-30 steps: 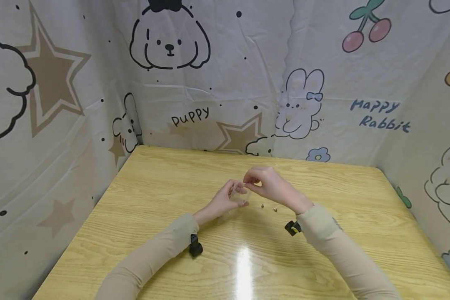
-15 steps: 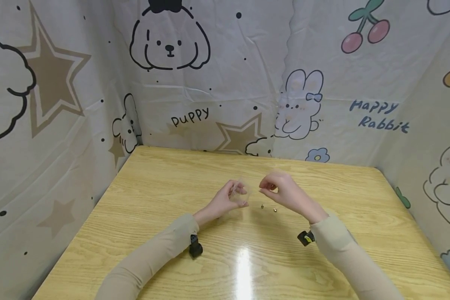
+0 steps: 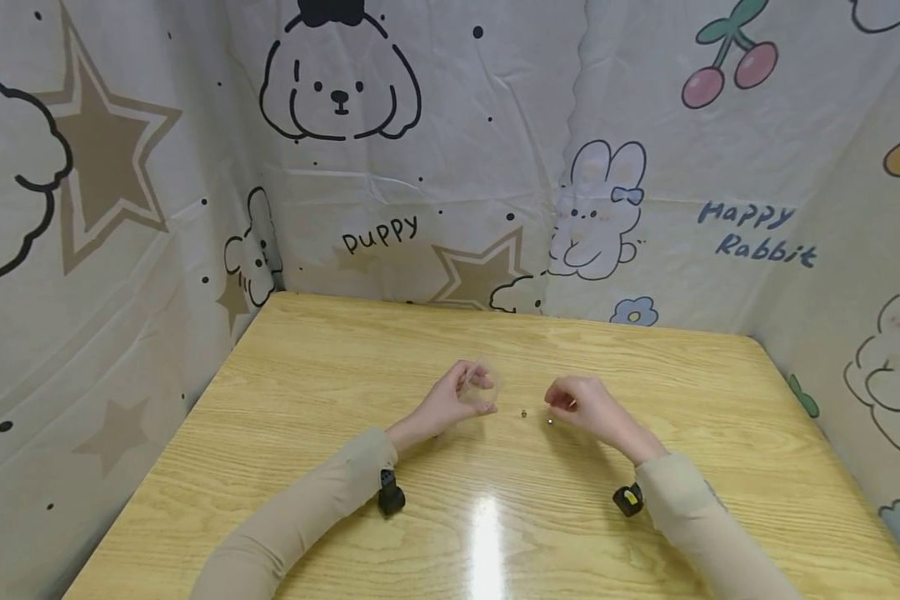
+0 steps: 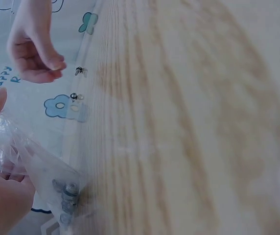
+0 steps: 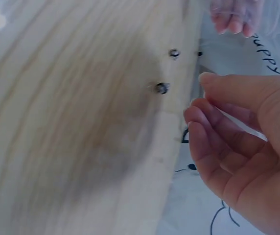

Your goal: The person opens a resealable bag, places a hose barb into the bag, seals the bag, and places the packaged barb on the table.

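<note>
My left hand (image 3: 450,398) holds a clear plastic bag (image 3: 484,379), its fingers and thumb spread around the bag's mouth. Several small metal pieces (image 4: 69,196) lie at the bottom of the bag in the left wrist view. My right hand (image 3: 588,410) hovers above the table with loosely bent fingers and nothing visible in them; in the right wrist view a gap shows between thumb and fingertips (image 5: 207,78). Just left of it, two small metal pieces lie on the wood, a nearer one (image 3: 550,422) and another (image 3: 524,413) closer to the bag.
The wooden table (image 3: 330,350) reaches back to a patterned cloth (image 3: 450,167), which also hangs along the left and right sides. A black wrist camera (image 3: 392,495) sits at the left cuff, and another (image 3: 628,500) at the right cuff.
My right hand has drawn away from the bag's mouth, moving right and lower, to beside the two loose metal pieces. The left hand and bag have stayed in place.
</note>
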A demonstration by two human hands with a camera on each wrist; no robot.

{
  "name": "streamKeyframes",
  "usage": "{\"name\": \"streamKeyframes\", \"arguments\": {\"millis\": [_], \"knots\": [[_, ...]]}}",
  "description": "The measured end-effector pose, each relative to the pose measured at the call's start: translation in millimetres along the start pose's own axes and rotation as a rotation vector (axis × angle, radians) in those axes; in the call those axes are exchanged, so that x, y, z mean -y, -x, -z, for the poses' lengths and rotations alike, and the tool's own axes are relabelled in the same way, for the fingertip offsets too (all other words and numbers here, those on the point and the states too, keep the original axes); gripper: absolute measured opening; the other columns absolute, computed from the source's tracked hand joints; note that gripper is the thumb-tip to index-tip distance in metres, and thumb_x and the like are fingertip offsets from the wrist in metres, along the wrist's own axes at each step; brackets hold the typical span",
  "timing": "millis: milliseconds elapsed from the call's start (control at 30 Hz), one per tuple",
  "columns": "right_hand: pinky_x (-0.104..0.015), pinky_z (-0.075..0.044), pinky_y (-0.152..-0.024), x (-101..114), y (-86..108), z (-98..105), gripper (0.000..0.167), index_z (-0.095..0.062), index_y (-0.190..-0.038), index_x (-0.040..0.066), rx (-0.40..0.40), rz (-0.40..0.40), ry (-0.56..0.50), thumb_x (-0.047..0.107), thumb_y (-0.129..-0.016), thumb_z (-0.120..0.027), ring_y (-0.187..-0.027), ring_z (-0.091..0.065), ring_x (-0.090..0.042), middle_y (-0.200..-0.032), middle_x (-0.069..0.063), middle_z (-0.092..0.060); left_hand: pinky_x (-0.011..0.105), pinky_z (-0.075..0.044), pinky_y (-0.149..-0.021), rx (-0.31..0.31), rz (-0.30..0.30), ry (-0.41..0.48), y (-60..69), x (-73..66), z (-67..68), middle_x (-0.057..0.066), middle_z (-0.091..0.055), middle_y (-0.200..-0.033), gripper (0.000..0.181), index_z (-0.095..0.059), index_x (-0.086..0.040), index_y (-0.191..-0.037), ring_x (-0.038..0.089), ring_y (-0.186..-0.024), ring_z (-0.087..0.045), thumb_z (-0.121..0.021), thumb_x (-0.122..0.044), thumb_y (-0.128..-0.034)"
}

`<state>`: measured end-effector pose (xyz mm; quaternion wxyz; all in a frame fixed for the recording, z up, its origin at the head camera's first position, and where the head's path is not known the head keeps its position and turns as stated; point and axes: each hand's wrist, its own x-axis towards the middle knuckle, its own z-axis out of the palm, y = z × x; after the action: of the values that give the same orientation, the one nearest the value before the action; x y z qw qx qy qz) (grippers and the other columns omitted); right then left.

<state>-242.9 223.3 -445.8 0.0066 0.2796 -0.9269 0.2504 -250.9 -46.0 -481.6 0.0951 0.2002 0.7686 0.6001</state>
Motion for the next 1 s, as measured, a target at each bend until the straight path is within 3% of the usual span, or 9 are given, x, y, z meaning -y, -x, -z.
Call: {"name": "streamKeyframes", "arguments": {"millis": [400,833,1000], "knots": [[-0.019,-0.053,-0.064,-11.2,4.4,-8.7,0.006,-0.071,-0.088,0.004,0.080,-0.006,0.019,0.002,-0.084,-0.075,-0.072,-0.061,-0.006,-0.081,-0.003,-0.071,0.055,-0.026,-0.123,0.001,0.006,0.007,1.2,-0.5,0.1,0.011,-0.064,-0.125,0.050,-0.049,-0.008,-0.129,0.026,-0.127,-0.053,-0.077,-0.014,-0.0869],[-0.018,-0.051,-0.061,-10.6,4.1,-12.0,0.006,-0.072,-0.084,0.000,0.056,0.058,0.106,0.005,-0.084,-0.076,-0.068,-0.059,-0.005,-0.079,-0.003,-0.071,0.057,-0.026,-0.122,0.003,-0.007,0.002,1.3,-1.2,0.2,0.013,-0.064,-0.126,0.049,-0.049,-0.006,-0.127,0.027,-0.126,-0.053,-0.077,-0.014,-0.0875],[-0.018,-0.051,-0.060,-9.5,3.4,-14.8,0.005,-0.071,-0.083,0.002,0.043,0.058,0.115,-0.001,-0.083,-0.074,-0.068,-0.058,-0.006,-0.078,-0.004,-0.069,0.056,-0.026,-0.122,0.002,-0.013,0.011,1.2,-0.5,0.4,0.013,-0.063,-0.125,0.048,-0.049,-0.006,-0.127,0.027,-0.125,-0.053,-0.076,-0.013,-0.0877]]}}
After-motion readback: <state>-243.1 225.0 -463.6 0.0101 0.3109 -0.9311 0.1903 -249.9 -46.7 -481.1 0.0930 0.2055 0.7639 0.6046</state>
